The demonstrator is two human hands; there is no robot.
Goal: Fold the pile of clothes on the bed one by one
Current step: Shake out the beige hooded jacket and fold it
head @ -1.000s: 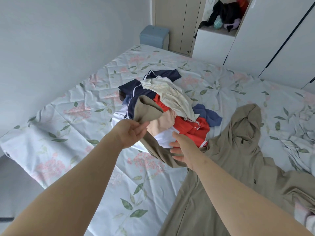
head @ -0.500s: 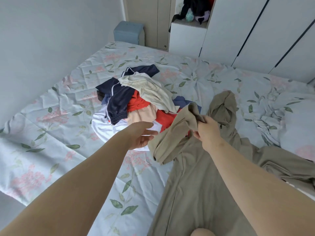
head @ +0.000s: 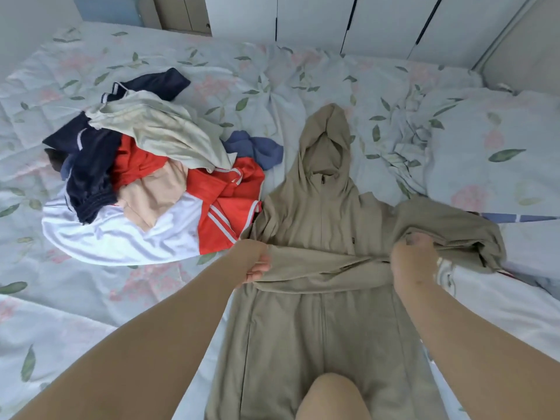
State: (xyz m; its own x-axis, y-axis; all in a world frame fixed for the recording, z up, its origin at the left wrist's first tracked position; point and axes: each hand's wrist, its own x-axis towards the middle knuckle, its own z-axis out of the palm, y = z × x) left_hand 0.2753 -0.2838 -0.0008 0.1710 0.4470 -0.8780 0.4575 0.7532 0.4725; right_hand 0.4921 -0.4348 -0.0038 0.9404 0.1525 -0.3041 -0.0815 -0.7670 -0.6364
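currently the hoodie (head: 321, 328) lies flat, front up, on the bed (head: 272, 74), hood away from the person, one sleeve laid across the chest. judged light, soft and limp: it will sag and crease wherever unsupported, so it is best taken at seams, cuffs and fold edges, not mid-panel. left grip (head: 256, 263) pinches the sleeve fold at the hoodie's left edge. right grip (head: 413, 259) is closed round the bunched other sleeve. the pile (head: 145, 183), unfolded, touches the hoodie's left shoulder. a knee (head: 330, 395) shows over the hem.
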